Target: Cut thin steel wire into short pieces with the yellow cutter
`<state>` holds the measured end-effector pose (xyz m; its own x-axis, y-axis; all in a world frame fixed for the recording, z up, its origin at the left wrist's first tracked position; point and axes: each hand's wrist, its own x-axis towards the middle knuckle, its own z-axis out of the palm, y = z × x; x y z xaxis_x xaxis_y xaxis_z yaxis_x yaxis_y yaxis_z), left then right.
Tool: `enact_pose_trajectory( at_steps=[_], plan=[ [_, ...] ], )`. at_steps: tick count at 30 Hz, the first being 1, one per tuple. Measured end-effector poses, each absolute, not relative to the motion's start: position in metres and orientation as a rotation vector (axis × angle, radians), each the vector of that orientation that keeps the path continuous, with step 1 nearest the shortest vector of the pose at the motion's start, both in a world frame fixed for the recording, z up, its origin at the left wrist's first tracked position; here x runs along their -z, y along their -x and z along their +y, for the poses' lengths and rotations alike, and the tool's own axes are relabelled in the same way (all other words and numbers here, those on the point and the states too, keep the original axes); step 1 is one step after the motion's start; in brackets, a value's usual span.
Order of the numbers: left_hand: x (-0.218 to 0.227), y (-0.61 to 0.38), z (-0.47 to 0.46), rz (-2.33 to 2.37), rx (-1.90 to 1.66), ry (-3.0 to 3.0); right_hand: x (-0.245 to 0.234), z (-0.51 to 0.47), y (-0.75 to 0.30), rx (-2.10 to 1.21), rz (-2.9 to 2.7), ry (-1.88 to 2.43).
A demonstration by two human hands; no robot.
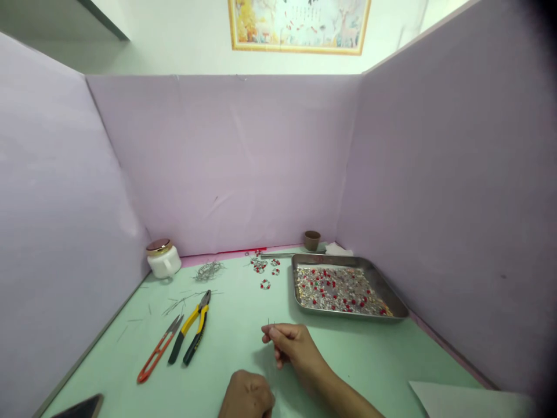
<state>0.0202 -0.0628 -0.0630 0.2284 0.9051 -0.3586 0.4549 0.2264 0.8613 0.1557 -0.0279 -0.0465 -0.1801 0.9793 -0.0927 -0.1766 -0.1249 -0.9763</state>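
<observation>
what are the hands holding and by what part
The right hand pinches a thin metal wire between thumb and fingertips, near its upper end. The left hand is curled at the picture's bottom edge; cannot tell if it holds anything.

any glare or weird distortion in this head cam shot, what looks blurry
In the head view, lighting is soft with no strong glare, just a faint shadow beside the metal tray; the right edge fades to black; wide-angle distortion splays the purple walls; the thin wire in the right hand looks slightly soft.

A small beadwork station is shown, boxed in by lilac boards [226, 162] around a green tabletop [243, 307], with pliers [195, 328] and a bead tray [331, 259] laid out, and a framed painting [299, 23] hung above.
</observation>
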Motion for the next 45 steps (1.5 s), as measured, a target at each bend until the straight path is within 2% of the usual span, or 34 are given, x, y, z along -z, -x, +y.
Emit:
enact_pose_trajectory(
  at_steps=[10,18,27,33,45],
  plan=[
    [0.072,-0.018,-0.060,1.454,-0.312,-1.551,0.059,-0.027,-0.154,-1.551,-1.009,1.020],
    [0.046,-0.026,-0.069,1.497,-0.412,-1.780,0.059,-0.029,-0.151,-1.416,-0.758,1.047],
    [0.051,-0.025,-0.069,1.469,-0.496,-2.000,0.059,-0.027,-0.154,-1.466,-0.634,0.990],
    [0.046,-0.024,-0.069,1.433,-0.500,-1.997,0.057,-0.028,-0.154,-1.442,-0.642,0.984],
    [0.043,-0.024,-0.071,1.335,-0.638,-1.771,0.050,-0.022,-0.165,-1.656,-0.523,0.938]
  ],
)
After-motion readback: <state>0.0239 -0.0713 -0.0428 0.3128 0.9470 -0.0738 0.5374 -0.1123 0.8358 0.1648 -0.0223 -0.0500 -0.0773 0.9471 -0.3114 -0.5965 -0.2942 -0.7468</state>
